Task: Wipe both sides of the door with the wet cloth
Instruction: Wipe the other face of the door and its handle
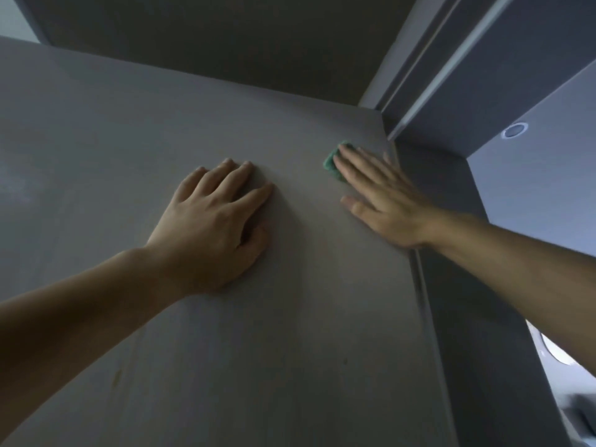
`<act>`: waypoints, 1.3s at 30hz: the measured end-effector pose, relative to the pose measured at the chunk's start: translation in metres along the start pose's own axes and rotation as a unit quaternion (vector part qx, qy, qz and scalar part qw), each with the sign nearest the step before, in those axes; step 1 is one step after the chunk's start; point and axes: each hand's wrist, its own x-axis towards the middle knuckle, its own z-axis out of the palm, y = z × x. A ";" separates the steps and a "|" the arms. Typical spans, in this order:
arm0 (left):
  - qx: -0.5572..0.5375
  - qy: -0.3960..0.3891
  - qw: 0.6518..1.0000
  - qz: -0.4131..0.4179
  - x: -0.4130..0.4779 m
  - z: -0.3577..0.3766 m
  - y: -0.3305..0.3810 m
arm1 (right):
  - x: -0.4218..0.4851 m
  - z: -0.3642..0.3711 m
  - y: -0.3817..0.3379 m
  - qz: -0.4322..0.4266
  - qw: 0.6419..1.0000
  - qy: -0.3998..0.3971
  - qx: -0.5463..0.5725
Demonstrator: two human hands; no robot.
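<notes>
The grey door (161,150) fills most of the view, seen from below up to its top edge. My right hand (383,195) lies flat with straight fingers near the door's upper right corner and presses a green cloth (332,161) against the surface. Only a small part of the cloth shows past the fingertips. My left hand (213,217) rests on the door to the left of it, fingers slightly bent, holding nothing.
The door's right edge (422,285) runs down beside a dark frame (477,317). Above the door are a dark lintel (225,43) and a ceiling with a round recessed light (515,130). A bright area shows at the lower right.
</notes>
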 end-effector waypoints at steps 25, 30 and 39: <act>-0.017 -0.029 0.999 -0.015 -0.045 -0.012 -0.030 | -0.002 0.003 -0.043 0.051 0.998 0.033 0.015; -0.054 -0.025 0.998 -0.026 -0.040 -0.019 -0.030 | 0.011 -0.002 -0.086 0.075 0.997 0.016 0.014; -0.028 -0.034 0.998 -0.043 -0.078 -0.033 -0.082 | 0.052 -0.013 -0.092 0.165 0.985 0.013 0.043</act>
